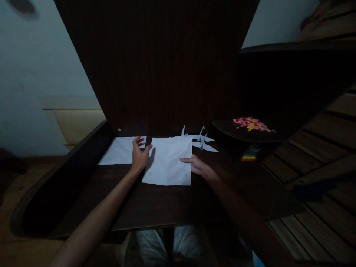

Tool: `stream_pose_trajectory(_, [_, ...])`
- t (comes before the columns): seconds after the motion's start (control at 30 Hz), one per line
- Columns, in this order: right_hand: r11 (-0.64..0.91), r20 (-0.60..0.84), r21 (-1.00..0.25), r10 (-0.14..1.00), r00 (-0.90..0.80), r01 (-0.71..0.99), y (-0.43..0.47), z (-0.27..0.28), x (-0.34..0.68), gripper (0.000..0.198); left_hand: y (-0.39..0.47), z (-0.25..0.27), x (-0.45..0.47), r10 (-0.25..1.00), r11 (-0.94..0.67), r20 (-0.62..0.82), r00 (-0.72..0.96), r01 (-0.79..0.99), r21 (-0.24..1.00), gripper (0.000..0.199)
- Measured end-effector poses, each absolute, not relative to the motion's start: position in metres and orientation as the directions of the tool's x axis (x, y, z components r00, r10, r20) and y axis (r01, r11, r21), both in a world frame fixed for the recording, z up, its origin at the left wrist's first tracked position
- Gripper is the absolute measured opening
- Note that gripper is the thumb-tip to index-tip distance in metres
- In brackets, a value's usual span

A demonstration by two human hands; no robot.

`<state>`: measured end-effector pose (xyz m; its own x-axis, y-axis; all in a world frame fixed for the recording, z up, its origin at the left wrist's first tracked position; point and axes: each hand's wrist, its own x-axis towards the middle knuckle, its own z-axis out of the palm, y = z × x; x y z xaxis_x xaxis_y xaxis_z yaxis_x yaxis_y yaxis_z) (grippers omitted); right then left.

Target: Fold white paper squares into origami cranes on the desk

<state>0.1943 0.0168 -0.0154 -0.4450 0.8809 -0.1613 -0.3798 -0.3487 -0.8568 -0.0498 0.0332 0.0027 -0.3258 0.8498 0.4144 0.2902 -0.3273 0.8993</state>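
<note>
Dark wooden desk (155, 205) with a white paper sheet (118, 152) at left and white origami cranes (202, 144) toward the back.

dim bluish light, white paper (169, 167) brightest, left hand (139, 156) making a soft shadow on it, fuzzy dark blob (23, 6) at top left, stretched wooden slats (342, 105) at right

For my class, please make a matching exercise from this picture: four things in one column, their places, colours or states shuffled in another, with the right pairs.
1. Right hand
2. Paper birds
3. Left hand
4. Pile of small pieces

A. Fingers spread
B. Pink, red and yellow, on the small shelf
C. Thumb over the held sheet's right edge
D. White, with pointed tips

Pairs: 1-C, 2-D, 3-A, 4-B
</note>
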Motion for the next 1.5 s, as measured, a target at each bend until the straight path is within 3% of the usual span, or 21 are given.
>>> stream_pose_trajectory(0.07, [-0.371, -0.171, -0.856, 0.861, -0.478, -0.361, 0.017, -0.015, 0.197, 0.032, 0.039, 0.0, -0.049, 0.966, -0.076, 0.053, -0.252, -0.081, 0.994, 0.054])
stream_pose_trajectory(0.1, [-0.379, -0.177, -0.855, 0.855, -0.488, -0.354, 0.018, -0.014, 0.198, 0.032, 0.041, 0.0, -0.049, 0.98, -0.016, -0.009, -0.199, -0.122, 0.992, 0.049])
stream_pose_trajectory(0.17, [-0.391, -0.19, -0.855, 0.848, -0.495, -0.342, 0.018, -0.014, 0.201, 0.029, 0.041, 0.001, -0.049, 0.991, 0.07, -0.088, -0.098, -0.178, 0.982, 0.041])
stream_pose_trajectory(0.3, [-0.397, -0.208, -0.855, 0.851, -0.482, -0.332, 0.021, -0.013, 0.204, 0.022, 0.037, 0.006, -0.054, 0.991, 0.125, -0.114, 0.07, -0.182, 0.975, 0.037])
stream_pose_trajectory(0.37, [-0.385, -0.206, -0.857, 0.865, -0.457, -0.343, 0.022, -0.013, 0.204, 0.021, 0.036, 0.007, -0.058, 0.989, 0.11, -0.088, 0.121, -0.183, 0.977, 0.041])
stream_pose_trajectory(0.7, [-0.346, -0.196, -0.847, 0.909, -0.368, -0.403, 0.022, -0.013, 0.201, 0.023, 0.033, 0.008, -0.056, 0.995, -0.06, 0.07, 0.066, -0.149, 0.987, 0.039])
stream_pose_trajectory(0.93, [-0.311, -0.192, -0.846, 0.936, -0.296, -0.434, 0.025, -0.013, 0.197, 0.024, 0.023, 0.012, -0.047, 0.989, -0.055, 0.054, 0.135, 0.004, 0.998, 0.051])
stream_pose_trajectory(1.5, [-0.309, -0.186, -0.835, 0.937, -0.295, -0.455, 0.025, -0.011, 0.192, 0.023, 0.017, 0.017, -0.044, 0.968, -0.251, 0.235, 0.094, 0.252, 0.935, 0.046])
